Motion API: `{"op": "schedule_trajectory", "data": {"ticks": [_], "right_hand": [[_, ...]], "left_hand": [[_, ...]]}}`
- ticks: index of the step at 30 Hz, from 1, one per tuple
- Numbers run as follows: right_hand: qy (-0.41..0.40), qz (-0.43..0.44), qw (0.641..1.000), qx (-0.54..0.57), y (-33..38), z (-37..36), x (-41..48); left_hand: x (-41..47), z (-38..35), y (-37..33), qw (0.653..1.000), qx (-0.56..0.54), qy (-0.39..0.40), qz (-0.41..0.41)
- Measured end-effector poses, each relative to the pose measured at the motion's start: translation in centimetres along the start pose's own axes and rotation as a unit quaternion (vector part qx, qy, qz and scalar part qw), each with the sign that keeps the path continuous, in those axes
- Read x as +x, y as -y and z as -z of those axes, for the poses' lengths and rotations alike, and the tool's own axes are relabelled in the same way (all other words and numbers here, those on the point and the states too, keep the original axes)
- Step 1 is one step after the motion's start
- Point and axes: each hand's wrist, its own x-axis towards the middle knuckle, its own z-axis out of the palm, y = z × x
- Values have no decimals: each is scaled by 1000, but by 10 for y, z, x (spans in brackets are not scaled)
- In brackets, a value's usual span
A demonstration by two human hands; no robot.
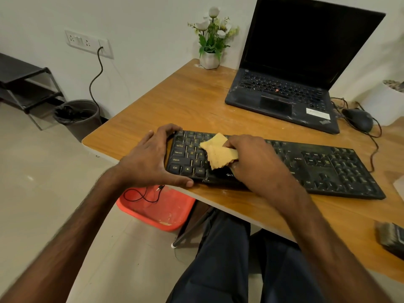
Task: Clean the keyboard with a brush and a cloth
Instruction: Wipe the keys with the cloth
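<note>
Head view. A black plastic full-width keyboard (328, 169) lies on the wooden surface (196, 101) at 12 o'clock from the person. Its long axis runs from 9 o'clock to about 4 o'clock, and its left near corner sits at the surface's front edge.

The hands are apart. The left hand (150, 158) clamps the keyboard's 9 o'clock end, with fingers curled over the far corner and the thumb along the near edge. The right hand (255, 162) pinches a crumpled yellow cloth (218, 153) and holds it on the letter keys, just beside the left hand.

The greater, dusty-looking length of keys extends from the right hand toward 3 o'clock, so wiping probably proceeds that way, with the right hand the nearer one. A dark-bristled brush (390, 236) rests at 4 o'clock, well apart from both hands.
</note>
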Motion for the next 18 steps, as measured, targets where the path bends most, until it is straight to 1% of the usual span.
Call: {"op": "schedule_trajectory", "data": {"ticks": [2, 4, 5, 7, 8, 9, 10, 11, 12, 13, 15, 16, 18], "right_hand": [[-2, 7, 998, -60, 7, 0, -1], [16, 5, 998, -61, 9, 7, 3], [34, -3, 999, -28, 8, 11, 6], [70, -21, 994, 79, 0, 22, 11], [64, -30, 990, 121, -5, 28, 13], [29, -41, 988, 146, -10, 33, 14], [-26, -53, 987, 149, -16, 36, 15], [-80, -67, 985, 134, -22, 36, 15], [-111, -83, 985, 105, -26, 36, 15], [-115, -97, 986, 67, -28, 32, 15], [-74, -116, 990, -7, -27, 19, 16], [-57, -121, 991, -23, -23, 13, 16], [-49, -115, 992, -7, -8, 5, 18]], "left_hand": [[0, 0, 0, 1000, 1, -4, 0], [0, 0, 0, 1000, 2, -4, 0], [0, 0, 0, 1000, 3, -4, -1], [0, 0, 0, 1000, 7, -5, -5], [0, 0, 0, 1000, 7, -4, -6], [-1, 1, 1, 1000, 5, -2, -7], [-1, 1, 1, 1000, 3, 0, -6], [-1, 0, 1, 1000, 2, 2, -4], [-1, 0, 1, 1000, 1, 2, -2], [0, 0, 2, 1000, 1, 1, -2], [0, -1, 1, 1000, -2, -1, -3], [0, -1, 1, 1000, -3, -3, -3], [0, -1, 0, 1000, -2, -8, -1]]}}
